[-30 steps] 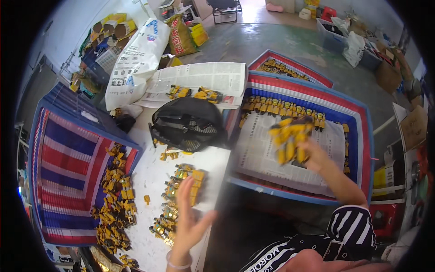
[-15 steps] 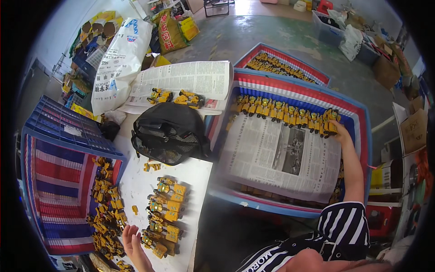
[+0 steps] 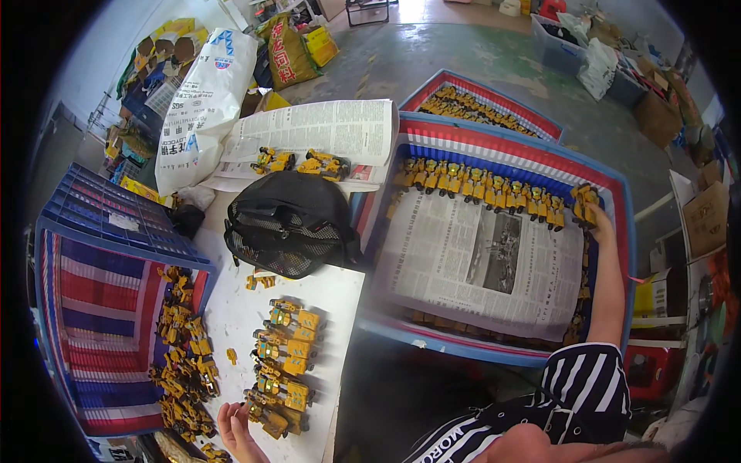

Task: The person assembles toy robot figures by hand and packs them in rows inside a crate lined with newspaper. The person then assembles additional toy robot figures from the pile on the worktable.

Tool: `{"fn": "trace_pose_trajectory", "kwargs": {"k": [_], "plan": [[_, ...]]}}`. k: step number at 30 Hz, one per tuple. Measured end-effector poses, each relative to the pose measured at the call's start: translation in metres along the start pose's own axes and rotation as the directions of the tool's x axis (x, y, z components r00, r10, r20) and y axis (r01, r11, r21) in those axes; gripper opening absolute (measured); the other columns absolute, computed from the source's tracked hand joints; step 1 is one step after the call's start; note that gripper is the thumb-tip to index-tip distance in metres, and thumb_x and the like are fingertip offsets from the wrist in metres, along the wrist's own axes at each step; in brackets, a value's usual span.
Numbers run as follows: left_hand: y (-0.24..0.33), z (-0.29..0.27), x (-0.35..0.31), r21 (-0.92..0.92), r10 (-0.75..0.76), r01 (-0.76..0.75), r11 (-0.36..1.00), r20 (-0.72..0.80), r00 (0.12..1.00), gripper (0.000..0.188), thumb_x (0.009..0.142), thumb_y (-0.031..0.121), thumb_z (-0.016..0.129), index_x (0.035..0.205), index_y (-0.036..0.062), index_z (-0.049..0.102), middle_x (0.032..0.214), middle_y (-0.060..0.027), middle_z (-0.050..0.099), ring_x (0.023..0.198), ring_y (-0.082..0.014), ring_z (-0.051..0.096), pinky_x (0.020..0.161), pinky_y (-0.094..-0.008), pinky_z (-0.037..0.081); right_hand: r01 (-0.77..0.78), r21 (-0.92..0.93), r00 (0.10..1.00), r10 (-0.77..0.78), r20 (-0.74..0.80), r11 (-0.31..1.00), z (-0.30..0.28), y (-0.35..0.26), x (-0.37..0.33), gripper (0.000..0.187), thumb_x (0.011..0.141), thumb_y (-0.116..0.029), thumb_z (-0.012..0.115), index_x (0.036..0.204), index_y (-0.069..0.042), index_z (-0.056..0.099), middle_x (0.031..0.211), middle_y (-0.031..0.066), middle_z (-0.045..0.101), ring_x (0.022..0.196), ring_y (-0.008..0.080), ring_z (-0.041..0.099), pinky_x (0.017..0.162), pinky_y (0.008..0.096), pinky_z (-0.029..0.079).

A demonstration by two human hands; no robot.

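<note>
My right hand (image 3: 600, 224) grips a yellow toy construction vehicle (image 3: 584, 204) with black wheels at the right end of a row. That row of similar toy vehicles (image 3: 482, 187) runs along the far side of a large crate (image 3: 610, 181), on a newspaper sheet (image 3: 440, 255). A small gap parts the held toy from its neighbours. At lower left, my left hand (image 3: 238, 434) has its fingers apart and appears empty, beside the near end of a line of yellow toy vehicles (image 3: 285, 355) on the white tabletop (image 3: 336, 309).
A tilted striped crate (image 3: 100, 324) spills piled toys (image 3: 181, 355) at left. A black mesh bag (image 3: 289, 224) lies mid-table, with two toys on newspaper (image 3: 324, 119) behind it. A white sack (image 3: 204, 116) stands at the back left. Another crate of toys (image 3: 482, 108) sits beyond the large one.
My right hand has moved slightly right with the toy vehicle, opening a gap from the row. My left hand has shifted slightly right and down, its fingers less spread.
</note>
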State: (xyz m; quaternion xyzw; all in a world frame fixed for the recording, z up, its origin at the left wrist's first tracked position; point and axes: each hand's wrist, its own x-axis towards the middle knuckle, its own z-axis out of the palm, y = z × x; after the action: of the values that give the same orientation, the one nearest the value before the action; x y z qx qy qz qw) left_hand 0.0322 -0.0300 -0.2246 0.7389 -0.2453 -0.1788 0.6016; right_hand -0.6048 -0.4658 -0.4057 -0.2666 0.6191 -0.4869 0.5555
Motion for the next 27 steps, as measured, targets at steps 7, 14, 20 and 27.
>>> {"fn": "trace_pose_trajectory", "kwargs": {"k": [7, 14, 20, 27], "plan": [[0.009, -0.001, -0.006, 0.019, -0.023, 0.024, 1.0, -0.033, 0.999, 0.03, 0.084, 0.008, 0.043, 0.112, -0.0029, 0.041, 0.101, -0.0152, 0.051, 0.092, -0.0251, 0.051, 0.085, -0.0341, 0.04, -0.009, -0.366, 0.997, -0.018, -0.071, 0.931, 0.0, 0.03, 0.018, 0.027, 0.066, -0.021, 0.061, 0.09, -0.008, 0.057, 0.077, 0.001, 0.057, 0.068, 0.0138, 0.054, 0.059, 0.0254, 0.041], [0.008, -0.011, -0.015, 0.088, -0.022, 0.026, 0.996, -0.054, 0.998, 0.027, 0.084, 0.009, 0.044, 0.109, -0.0028, 0.044, 0.098, -0.0151, 0.052, 0.09, -0.0228, 0.052, 0.085, -0.0323, 0.041, 0.148, -0.245, 0.967, -0.192, -0.166, 0.958, -0.013, 0.02, 0.011, 0.027, 0.07, -0.016, 0.059, 0.095, -0.006, 0.057, 0.085, 0.0024, 0.058, 0.076, 0.0137, 0.054, 0.067, 0.0241, 0.04], [0.006, -0.017, -0.023, 0.046, -0.057, 0.063, 0.997, -0.129, 0.99, 0.029, 0.085, 0.01, 0.044, 0.109, -0.0044, 0.043, 0.101, -0.0154, 0.051, 0.091, -0.0237, 0.051, 0.085, -0.0331, 0.041, 0.195, -0.777, 0.672, -0.659, -0.339, 0.598, -0.037, 0.039, 0.025, 0.026, 0.066, -0.018, 0.06, 0.087, -0.004, 0.06, 0.081, 0.0103, 0.061, 0.075, 0.0214, 0.058, 0.066, 0.0307, 0.044], [0.001, -0.022, -0.029, 0.041, -0.023, 0.026, 0.999, -0.062, 0.998, 0.025, 0.084, 0.016, 0.048, 0.104, 0.0006, 0.049, 0.097, -0.0089, 0.054, 0.091, -0.017, 0.051, 0.082, -0.0307, 0.041, 0.152, -0.643, 0.779, -0.491, -0.39, 0.751, -0.069, 0.076, 0.067, 0.023, 0.068, -0.017, 0.057, 0.087, -0.007, 0.063, 0.084, 0.0141, 0.061, 0.079, 0.0256, 0.059, 0.07, 0.0322, 0.044]]}}
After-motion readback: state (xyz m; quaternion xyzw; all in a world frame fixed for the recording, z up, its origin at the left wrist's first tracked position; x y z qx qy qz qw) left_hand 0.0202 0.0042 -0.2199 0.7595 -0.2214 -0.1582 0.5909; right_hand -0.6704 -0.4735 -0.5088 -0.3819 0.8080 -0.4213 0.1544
